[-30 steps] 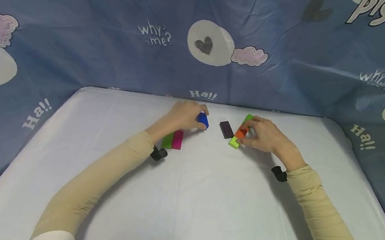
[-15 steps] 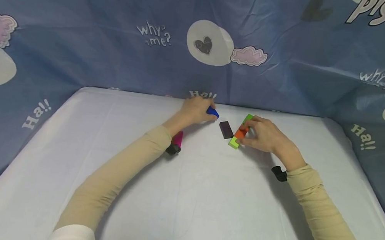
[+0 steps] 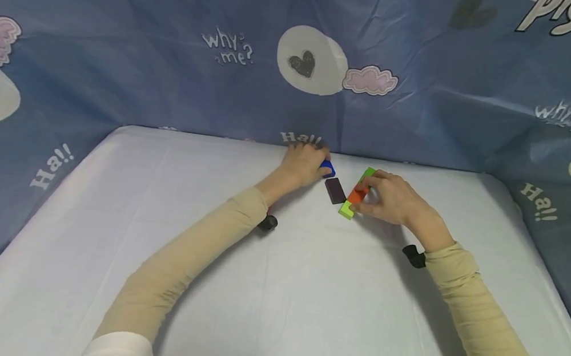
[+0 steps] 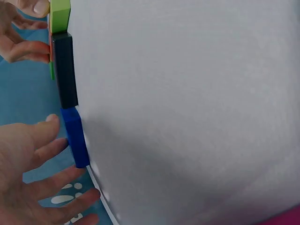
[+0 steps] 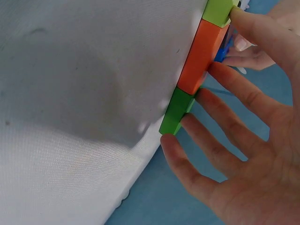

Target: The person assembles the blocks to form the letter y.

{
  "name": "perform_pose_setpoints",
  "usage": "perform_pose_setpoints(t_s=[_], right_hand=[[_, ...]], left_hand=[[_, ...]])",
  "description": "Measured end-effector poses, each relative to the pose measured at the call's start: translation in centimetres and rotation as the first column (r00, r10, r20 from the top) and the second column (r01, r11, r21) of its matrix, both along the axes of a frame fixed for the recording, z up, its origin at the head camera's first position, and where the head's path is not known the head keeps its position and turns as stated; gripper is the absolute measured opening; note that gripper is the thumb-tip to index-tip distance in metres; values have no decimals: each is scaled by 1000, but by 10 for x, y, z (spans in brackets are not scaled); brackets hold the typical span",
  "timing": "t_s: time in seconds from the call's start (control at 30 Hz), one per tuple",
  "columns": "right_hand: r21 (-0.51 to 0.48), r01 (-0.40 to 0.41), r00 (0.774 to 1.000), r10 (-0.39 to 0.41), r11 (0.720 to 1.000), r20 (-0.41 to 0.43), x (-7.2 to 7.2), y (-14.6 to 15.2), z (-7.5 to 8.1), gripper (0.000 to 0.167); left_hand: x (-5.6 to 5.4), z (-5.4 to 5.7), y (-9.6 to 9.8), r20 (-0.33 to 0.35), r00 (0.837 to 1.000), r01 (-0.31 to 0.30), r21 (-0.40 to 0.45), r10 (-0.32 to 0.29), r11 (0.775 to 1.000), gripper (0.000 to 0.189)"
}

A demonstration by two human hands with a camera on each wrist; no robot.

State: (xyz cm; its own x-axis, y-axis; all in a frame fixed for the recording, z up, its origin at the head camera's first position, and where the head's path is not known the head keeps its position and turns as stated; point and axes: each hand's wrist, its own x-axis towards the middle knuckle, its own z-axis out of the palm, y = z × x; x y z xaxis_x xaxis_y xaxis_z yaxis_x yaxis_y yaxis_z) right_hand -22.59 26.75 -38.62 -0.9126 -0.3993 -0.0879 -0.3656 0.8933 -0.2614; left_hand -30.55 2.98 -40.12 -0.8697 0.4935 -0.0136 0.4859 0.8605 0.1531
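My left hand [image 3: 303,165] is at a blue block [image 3: 328,169], its thumb and fingers around it. In the left wrist view, the blue block [image 4: 76,138] stands end to end with a dark, near-black block [image 4: 65,70]. My right hand [image 3: 389,198] touches a slanted row made of a lime block [image 3: 346,209], an orange block [image 3: 358,195] and a green block [image 3: 370,172]. The right wrist view shows my right thumb at the lime block [image 5: 218,11] and fingertips along the orange block [image 5: 201,56] and the green block [image 5: 177,110].
A white cloth covers the table [image 3: 274,291]; its back edge lies just behind the blocks. A printed blue curtain [image 3: 196,89] hangs behind. A magenta piece [image 4: 286,218] shows at the left wrist view's corner, mostly hidden by my left forearm in the head view.
My left hand has carried the blue block rightward and back, up to the far end of the dark block. My left forearm now covers the magenta and green blocks. The right hand stays put.
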Motion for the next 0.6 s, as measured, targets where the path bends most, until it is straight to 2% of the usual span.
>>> perform_pose_setpoints(t_s=[0.23, 0.6], right_hand=[[0, 8, 1000, -8, 1000, 13, 0, -2, 1, 57], [8, -1, 1000, 1, 1000, 3, 0, -1, -1, 54]], left_hand=[[3, 0, -1, 17, 999, 48, 13, -49, 999, 41], [6, 2, -3, 26, 998, 54, 38, -55, 998, 39]])
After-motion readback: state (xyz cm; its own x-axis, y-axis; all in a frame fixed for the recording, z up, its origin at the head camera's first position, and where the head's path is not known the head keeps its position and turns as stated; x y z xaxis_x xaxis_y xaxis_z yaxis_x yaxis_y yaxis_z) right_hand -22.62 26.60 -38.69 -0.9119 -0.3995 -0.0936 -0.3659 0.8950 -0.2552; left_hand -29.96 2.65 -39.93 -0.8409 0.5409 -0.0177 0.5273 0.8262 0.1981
